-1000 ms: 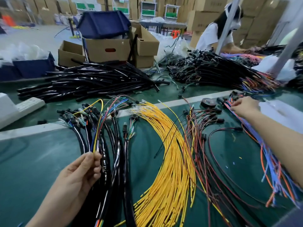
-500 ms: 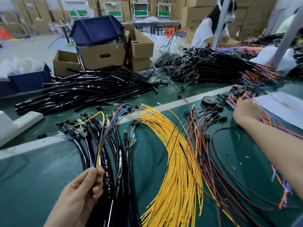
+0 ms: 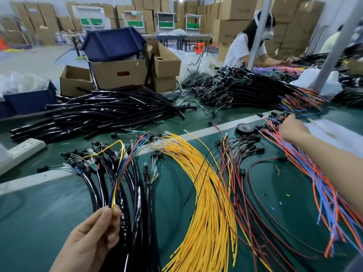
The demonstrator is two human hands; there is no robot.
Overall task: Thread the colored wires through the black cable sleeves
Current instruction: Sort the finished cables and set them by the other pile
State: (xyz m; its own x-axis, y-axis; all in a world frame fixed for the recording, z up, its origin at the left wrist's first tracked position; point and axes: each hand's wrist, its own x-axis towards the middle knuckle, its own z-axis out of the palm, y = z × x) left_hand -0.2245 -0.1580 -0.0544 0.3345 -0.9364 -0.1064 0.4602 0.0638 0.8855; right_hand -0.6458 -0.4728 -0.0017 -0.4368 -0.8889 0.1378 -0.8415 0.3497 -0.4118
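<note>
My left hand (image 3: 96, 234) pinches a thin bundle of coloured wires (image 3: 119, 167), yellow, blue, green and red, between thumb and fingers, low at the front left. The bundle arcs up over black sleeved harnesses (image 3: 137, 193) lying beneath it. A heap of bare black cable sleeves (image 3: 98, 114) lies further back. My right hand (image 3: 292, 127) reaches far right onto a fan of orange and blue wires (image 3: 324, 183), one finger stretched toward their black connectors. Its other fingers are hidden. Yellow wires (image 3: 206, 193) and red-and-black wires (image 3: 235, 173) lie between my hands.
A black tape roll (image 3: 244, 128) sits near my right hand. A white power strip (image 3: 23, 148) is at the left edge. Cardboard boxes (image 3: 117, 75) and a pile of finished harnesses (image 3: 255, 89) stand behind. Another person (image 3: 245, 48) works beyond a slanted pole (image 3: 257, 32).
My right hand has stretched further out over the orange and blue wires, a finger now extended. My left hand keeps its pinch on the coloured bundle and sits slightly lower in view.
</note>
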